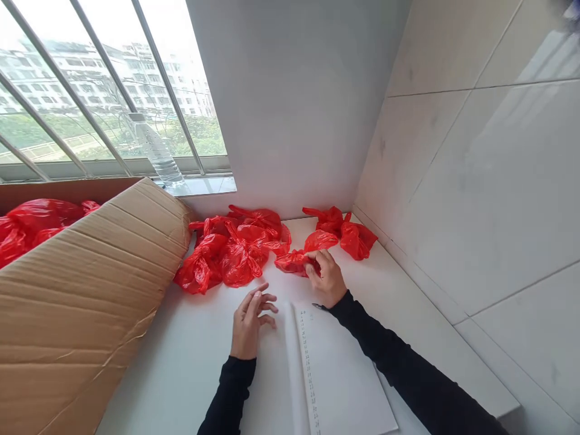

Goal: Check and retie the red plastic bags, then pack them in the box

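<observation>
1. Right hand: we saw it pinched on a red bag, eleven o'clock from the notebook, presumably steadying slippery plastic.
2. Left hand: we noted it empty, spread apart, seven o'clock from the bag.

We pinch a small, crumpled bag of thin, glossy red plastic by its right end in our right hand, its body stretching leftward, low at the white table.
</observation>
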A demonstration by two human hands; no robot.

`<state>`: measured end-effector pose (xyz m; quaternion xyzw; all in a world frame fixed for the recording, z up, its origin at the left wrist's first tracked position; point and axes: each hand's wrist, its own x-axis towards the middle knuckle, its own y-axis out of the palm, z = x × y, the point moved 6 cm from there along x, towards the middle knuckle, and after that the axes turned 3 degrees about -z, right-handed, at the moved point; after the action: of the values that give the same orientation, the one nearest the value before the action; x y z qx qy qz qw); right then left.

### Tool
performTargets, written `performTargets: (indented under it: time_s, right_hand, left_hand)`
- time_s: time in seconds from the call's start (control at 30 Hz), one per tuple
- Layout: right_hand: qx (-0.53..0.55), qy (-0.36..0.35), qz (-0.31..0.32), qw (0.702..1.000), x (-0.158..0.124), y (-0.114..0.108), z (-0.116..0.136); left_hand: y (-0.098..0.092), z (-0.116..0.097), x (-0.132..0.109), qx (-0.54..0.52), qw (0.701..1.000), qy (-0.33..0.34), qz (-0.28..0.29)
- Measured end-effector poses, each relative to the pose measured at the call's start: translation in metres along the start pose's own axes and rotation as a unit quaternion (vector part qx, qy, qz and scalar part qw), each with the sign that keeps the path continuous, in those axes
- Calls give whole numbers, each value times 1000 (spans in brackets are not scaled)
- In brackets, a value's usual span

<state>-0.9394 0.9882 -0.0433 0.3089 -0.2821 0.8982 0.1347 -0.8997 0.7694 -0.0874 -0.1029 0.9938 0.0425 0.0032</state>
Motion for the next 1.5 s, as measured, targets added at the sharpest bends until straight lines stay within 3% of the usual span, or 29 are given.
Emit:
performTargets:
  time_s: [0.07, 0.17, 0.37, 0.53, 0.7, 0.97, 1.2, 1.5]
  right_hand:
    - [69, -53, 48, 995, -17, 5, 35]
    - [143, -90, 100, 981, -37, 6, 61]
    - [131, 14, 35, 991, -42, -5, 25]
    - [108, -17, 76, 991, -43, -1, 18]
    - [108, 15, 98, 989, -45, 1, 14]
    - [120, 92, -25, 988, -41, -21, -2]
    - [118, 42, 72, 989, -38, -19, 13]
    - [151, 10, 82, 985, -43, -16, 20]
  left_hand:
    - [13, 2, -5, -62, 996, -48, 52]
    - [15, 1, -8, -126, 988, -68, 59]
    - [14, 5, -11, -178, 980, -75, 47]
    - [34, 6, -23, -160, 982, -66, 80]
    - [37, 4, -25, -152, 984, -66, 71]
    - [35, 11, -21, -138, 983, -70, 101]
    - [32, 9, -19, -228, 960, -94, 130]
    - [17, 11, -12, -184, 979, -70, 51]
